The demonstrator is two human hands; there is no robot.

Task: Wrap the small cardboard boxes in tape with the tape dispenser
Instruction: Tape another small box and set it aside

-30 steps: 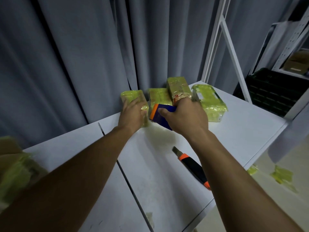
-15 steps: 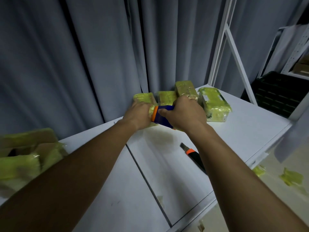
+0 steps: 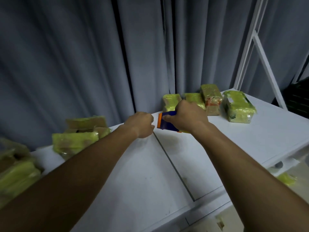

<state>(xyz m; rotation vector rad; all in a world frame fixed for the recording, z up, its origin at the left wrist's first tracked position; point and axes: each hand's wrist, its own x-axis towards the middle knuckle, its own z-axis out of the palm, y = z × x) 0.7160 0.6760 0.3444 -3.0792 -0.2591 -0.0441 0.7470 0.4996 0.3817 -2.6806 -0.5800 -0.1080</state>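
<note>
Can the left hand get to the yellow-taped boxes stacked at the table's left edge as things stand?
Probably yes. The left hand seems to hold nothing, and bare white table lies between it and the yellow-taped boxes; the right hand with the blue-and-orange tape dispenser is on the other side.

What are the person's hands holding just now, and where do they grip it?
The right hand grips the blue tape dispenser with an orange edge around its body, fingers curled over it. The left hand is curled beside it; whether it holds anything cannot be told.
</note>
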